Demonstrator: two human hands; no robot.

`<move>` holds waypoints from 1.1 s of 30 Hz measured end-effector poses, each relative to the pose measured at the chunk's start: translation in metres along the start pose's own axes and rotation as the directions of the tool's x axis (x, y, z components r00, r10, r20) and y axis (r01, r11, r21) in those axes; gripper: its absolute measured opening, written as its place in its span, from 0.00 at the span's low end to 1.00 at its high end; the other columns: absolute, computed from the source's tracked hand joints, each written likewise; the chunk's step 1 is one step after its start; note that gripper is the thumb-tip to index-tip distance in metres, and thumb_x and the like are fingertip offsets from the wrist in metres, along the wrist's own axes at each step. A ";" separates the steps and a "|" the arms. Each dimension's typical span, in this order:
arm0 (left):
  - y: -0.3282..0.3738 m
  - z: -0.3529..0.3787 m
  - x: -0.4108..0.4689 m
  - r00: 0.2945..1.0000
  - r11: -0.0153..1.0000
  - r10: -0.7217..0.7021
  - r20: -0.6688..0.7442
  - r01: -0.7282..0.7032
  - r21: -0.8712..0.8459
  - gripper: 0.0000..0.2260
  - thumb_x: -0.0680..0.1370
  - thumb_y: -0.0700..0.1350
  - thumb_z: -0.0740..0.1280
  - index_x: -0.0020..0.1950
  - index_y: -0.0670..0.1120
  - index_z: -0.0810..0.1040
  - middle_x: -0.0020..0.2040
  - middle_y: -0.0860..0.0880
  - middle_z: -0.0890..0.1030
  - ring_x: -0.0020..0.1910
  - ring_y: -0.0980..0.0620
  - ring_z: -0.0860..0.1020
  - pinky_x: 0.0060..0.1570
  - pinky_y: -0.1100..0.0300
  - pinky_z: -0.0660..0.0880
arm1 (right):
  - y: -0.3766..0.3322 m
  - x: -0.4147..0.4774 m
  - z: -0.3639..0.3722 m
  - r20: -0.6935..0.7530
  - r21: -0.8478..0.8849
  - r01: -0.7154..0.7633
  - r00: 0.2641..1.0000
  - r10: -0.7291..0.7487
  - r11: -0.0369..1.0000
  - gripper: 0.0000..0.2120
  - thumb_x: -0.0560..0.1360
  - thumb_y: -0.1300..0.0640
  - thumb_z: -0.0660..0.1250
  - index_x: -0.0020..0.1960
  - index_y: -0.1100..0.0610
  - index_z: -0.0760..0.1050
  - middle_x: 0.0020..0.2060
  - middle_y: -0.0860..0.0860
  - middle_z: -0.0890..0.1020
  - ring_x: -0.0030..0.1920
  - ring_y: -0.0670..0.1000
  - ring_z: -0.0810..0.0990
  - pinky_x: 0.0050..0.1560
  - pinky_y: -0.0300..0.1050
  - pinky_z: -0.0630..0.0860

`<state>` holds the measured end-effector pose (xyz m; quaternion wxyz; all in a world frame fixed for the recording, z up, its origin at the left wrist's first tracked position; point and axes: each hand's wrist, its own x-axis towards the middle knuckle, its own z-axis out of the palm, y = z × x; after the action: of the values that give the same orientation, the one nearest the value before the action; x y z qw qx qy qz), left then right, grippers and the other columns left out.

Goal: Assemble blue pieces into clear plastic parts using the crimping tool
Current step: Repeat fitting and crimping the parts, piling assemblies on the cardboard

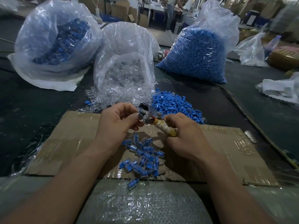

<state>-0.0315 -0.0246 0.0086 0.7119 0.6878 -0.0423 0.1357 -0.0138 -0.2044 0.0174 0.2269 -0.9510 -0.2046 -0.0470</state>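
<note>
My right hand (184, 136) grips the yellowish wrapped handle of the crimping tool (148, 115), whose metal head points up and left. My left hand (116, 122) has its fingers curled at the tool's head; what they pinch there is hidden. A loose heap of blue pieces (174, 104) lies just beyond my hands. Clear plastic parts (100, 101) spill from the open bag in the middle (124, 71). A pile of assembled blue-and-clear parts (145, 157) lies on the cardboard sheet (68, 139) under my hands.
A big bag of blue pieces (197, 50) stands at the back right. At the back left a bag (55, 39) holds assembled parts. Crumpled plastic bags (281, 89) lie at the right. Bubble wrap (142, 202) covers the near edge. A dark mat (252, 97) covers the table.
</note>
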 end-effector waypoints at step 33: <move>0.001 0.002 -0.002 0.998 0.991 0.067 -0.023 -0.063 0.116 0.10 0.73 0.29 0.65 0.39 0.44 0.76 0.32 0.47 0.79 0.28 0.59 0.79 0.30 0.68 0.76 | 0.000 0.000 -0.002 0.052 0.032 -0.018 0.998 0.016 0.999 0.12 0.70 0.56 0.69 0.51 0.50 0.72 0.42 0.45 0.74 0.43 0.45 0.70 0.40 0.37 0.67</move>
<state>-0.0332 -0.0269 0.0089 0.6665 0.7242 -0.0471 0.1703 -0.0139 -0.2054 0.0196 0.2374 -0.9498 -0.2031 -0.0170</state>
